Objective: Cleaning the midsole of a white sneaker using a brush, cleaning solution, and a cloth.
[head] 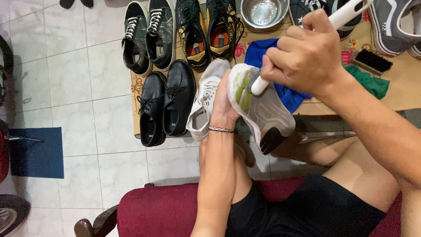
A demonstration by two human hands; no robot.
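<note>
Here, from the head view, our left hand (pixel 223 105) grips the white sneaker (pixel 263 109) sole-up over our lap, while our right hand (pixel 302 57) closes around the white brush (pixel 346 15), bristles just below that grip on the sole. Short, firm strokes would probably work best.

Bright, even light; soft shadows; sharp.

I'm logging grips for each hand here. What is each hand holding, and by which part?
The right hand has a fist grip on the white brush handle, around its middle. The left hand holds the white sneaker, sole up, from its far side.
</note>
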